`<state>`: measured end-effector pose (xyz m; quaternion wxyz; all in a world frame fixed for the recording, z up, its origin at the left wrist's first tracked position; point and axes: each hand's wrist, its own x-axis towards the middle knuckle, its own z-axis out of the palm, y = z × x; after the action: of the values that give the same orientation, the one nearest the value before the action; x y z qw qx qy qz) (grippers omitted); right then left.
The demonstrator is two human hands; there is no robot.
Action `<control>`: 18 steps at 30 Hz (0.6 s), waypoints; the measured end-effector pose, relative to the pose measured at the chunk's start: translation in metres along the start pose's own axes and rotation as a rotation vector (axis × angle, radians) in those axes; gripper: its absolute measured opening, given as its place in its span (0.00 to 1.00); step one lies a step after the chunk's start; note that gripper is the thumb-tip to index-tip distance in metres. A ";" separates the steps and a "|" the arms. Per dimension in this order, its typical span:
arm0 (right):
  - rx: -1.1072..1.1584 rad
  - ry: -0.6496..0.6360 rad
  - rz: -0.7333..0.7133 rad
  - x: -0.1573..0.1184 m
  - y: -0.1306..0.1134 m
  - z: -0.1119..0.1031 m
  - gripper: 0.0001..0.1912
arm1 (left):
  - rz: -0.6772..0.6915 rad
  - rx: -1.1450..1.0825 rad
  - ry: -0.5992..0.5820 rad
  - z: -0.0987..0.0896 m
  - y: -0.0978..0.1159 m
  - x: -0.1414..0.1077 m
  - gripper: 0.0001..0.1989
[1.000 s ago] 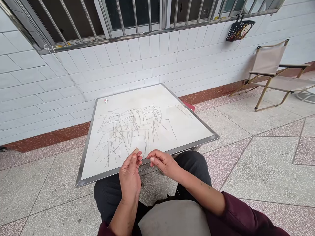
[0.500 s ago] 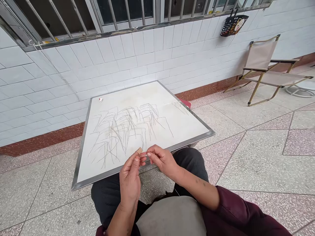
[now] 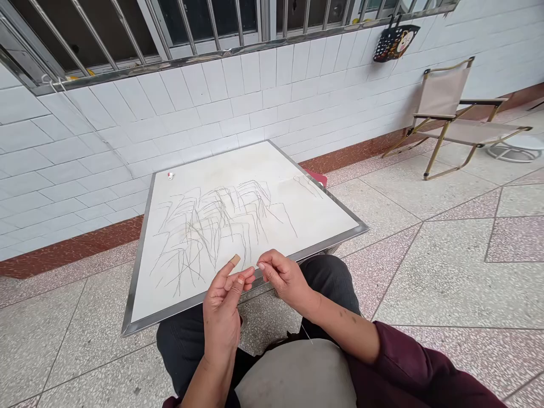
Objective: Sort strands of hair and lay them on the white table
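My left hand [image 3: 224, 309] is in front of the board's near edge, thumb pressed against the fingers and index finger raised. A tan wrap [image 3: 235, 259] covers that index fingertip. Whatever the left hand pinches is too small to make out. Close beside it, my right hand [image 3: 288, 281] pinches thumb and forefinger together on what looks like the end of a thin strand. A pale strand [image 3: 307, 334] shows below the right wrist, over my lap. Many thin, dark, bent strands [image 3: 249, 229] lie spread across the white board [image 3: 280, 153].
A small white-and-red item [image 3: 170, 175] sits at the board's far left corner. Behind is a tiled wall [image 3: 178, 124] with a barred window. A dotted bag [image 3: 395, 42] hangs from the bars. To the right stand a folding chair [image 3: 444, 99] and a white round stool [image 3: 516, 144].
My hands have drawn slightly apart. The left index finger has lifted away from the thumb, and the right hand has shifted a little to the right. The view has turned slightly.
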<state>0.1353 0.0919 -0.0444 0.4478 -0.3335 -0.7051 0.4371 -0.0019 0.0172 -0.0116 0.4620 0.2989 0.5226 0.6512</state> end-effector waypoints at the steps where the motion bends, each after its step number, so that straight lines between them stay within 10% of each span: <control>1: 0.007 -0.005 0.003 0.000 0.000 -0.002 0.09 | 0.010 0.031 0.007 -0.001 0.001 0.000 0.25; 18: 0.014 -0.141 0.037 0.001 -0.003 -0.022 0.09 | 0.239 0.636 -0.245 -0.015 0.016 0.000 0.22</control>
<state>0.1550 0.0988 -0.0369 0.3912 -0.3118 -0.7257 0.4724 -0.0201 0.0108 -0.0004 0.3258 0.5625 0.6012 0.4648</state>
